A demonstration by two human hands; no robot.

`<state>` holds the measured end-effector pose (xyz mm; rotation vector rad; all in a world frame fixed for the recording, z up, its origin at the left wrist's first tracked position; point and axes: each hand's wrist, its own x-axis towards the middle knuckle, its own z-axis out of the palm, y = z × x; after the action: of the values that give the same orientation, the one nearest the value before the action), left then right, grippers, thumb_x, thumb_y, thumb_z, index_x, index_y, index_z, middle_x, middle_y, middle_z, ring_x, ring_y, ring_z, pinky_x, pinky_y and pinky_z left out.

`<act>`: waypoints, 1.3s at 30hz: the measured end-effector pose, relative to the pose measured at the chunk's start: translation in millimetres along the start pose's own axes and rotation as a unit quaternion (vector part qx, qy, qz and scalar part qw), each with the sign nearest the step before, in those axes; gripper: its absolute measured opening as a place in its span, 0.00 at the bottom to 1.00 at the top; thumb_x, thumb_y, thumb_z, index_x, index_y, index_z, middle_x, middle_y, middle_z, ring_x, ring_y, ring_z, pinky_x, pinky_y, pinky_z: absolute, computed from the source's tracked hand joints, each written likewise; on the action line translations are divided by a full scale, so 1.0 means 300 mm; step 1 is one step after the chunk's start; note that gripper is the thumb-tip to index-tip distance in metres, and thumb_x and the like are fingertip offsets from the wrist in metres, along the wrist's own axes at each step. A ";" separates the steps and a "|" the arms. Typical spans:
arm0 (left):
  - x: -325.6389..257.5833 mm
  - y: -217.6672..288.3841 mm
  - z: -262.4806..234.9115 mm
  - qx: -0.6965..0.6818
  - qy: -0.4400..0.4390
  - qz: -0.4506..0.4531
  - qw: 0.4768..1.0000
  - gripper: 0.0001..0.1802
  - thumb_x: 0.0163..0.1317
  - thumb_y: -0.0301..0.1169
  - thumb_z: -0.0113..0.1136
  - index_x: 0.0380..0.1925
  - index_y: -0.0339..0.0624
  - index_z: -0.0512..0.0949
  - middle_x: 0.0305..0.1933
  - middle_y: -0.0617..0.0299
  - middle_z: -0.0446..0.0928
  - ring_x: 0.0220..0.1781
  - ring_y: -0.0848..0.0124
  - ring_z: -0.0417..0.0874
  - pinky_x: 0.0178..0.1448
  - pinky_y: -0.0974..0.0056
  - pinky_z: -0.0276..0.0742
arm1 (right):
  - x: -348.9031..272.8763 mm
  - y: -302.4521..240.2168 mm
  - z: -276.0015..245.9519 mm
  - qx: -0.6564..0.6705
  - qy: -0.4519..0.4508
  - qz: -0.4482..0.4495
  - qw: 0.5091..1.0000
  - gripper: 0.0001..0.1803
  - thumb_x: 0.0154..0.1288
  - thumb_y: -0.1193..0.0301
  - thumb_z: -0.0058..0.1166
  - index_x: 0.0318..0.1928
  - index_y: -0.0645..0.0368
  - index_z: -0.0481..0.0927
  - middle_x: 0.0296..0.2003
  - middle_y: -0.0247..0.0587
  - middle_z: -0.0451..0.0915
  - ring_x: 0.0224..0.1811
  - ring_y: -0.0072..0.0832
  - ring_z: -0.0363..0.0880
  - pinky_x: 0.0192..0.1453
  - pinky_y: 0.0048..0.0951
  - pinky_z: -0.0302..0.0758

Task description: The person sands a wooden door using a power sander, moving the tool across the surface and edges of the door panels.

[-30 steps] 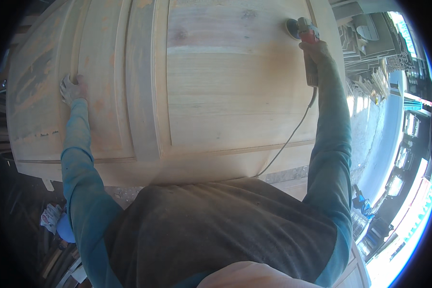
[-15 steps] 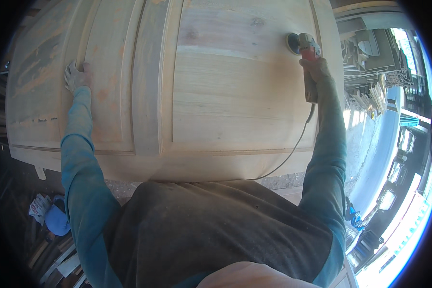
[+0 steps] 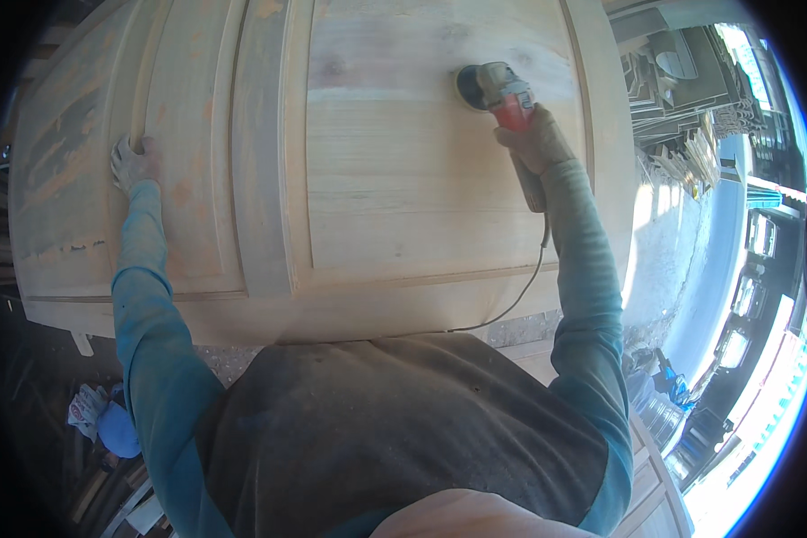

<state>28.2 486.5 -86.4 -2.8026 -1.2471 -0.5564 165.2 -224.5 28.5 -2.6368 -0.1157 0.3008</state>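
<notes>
A large pale wooden door [image 3: 403, 215] with recessed panels and raised frame strips lies flat in front of me. My right hand [image 3: 545, 143] is wrapped round an angle grinder [image 3: 512, 109] with a red and grey body. Its round sanding disc [image 3: 470, 88] is against the upper part of the right panel, where the wood has greyish, reddish patches. From the grinder's rear a dark cord [image 3: 531, 280] curves down to the door's near edge. My left hand [image 3: 135, 165], in a pale glove, rests with fingers apart on the moulding at the door's left side, holding nothing.
Stacked boards and thin wooden pieces [image 3: 681, 81] stand beyond the door's right side. At the lower left, a blue rounded object [image 3: 118, 430] and a whitish bag [image 3: 86, 409] lie near wood offcuts [image 3: 130, 502]. Another panelled wooden piece [image 3: 650, 489] is at the lower right.
My right hand has moved the grinder left across the panel, and its head has tilted. The left hand stays on the same moulding. The whole view has shifted slightly.
</notes>
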 end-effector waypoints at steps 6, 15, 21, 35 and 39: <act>0.007 -0.058 0.027 -0.003 0.023 0.013 1.000 0.36 0.63 0.58 0.55 0.68 0.56 0.70 0.76 0.57 0.65 0.78 0.53 0.62 0.76 0.33 0.54 | -0.006 0.027 -0.110 0.052 -0.006 0.085 0.995 0.26 0.51 0.58 0.70 0.43 0.67 0.83 0.32 0.44 0.85 0.34 0.33 0.85 0.40 0.36 0.80; -0.023 0.021 -0.027 0.036 0.011 -0.013 0.999 0.36 0.63 0.58 0.53 0.68 0.55 0.71 0.76 0.55 0.64 0.78 0.54 0.62 0.78 0.39 0.55 | -0.019 0.090 -0.149 0.049 -0.003 0.133 0.990 0.27 0.50 0.58 0.72 0.44 0.67 0.84 0.33 0.45 0.85 0.33 0.32 0.85 0.39 0.36 0.80; -0.021 -0.017 -0.020 0.001 0.008 0.014 1.000 0.36 0.63 0.58 0.55 0.68 0.55 0.71 0.75 0.56 0.65 0.77 0.54 0.63 0.79 0.43 0.53 | -0.148 -0.229 0.027 -0.042 -0.084 -0.012 0.995 0.37 0.49 0.57 0.72 0.52 0.73 0.76 0.43 0.57 0.83 0.43 0.38 0.85 0.46 0.38 0.81; -0.005 -0.021 -0.005 0.011 0.026 0.014 1.000 0.35 0.63 0.56 0.55 0.67 0.55 0.71 0.74 0.54 0.66 0.77 0.52 0.62 0.76 0.38 0.56 | 0.573 0.262 -0.276 0.023 0.040 0.131 0.990 0.27 0.49 0.57 0.72 0.47 0.61 0.86 0.33 0.39 0.84 0.32 0.30 0.83 0.37 0.35 0.78; -0.022 0.001 -0.021 0.023 0.005 0.009 1.000 0.36 0.63 0.56 0.55 0.67 0.53 0.70 0.75 0.54 0.65 0.78 0.53 0.62 0.77 0.39 0.55 | 0.671 0.243 -0.274 0.066 0.039 0.192 0.978 0.27 0.50 0.55 0.72 0.47 0.60 0.86 0.32 0.38 0.84 0.31 0.30 0.82 0.36 0.35 0.77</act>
<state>22.4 480.7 -82.6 -2.7673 -1.2153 -0.5347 382.1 -299.0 26.4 -2.5199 0.4310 0.3192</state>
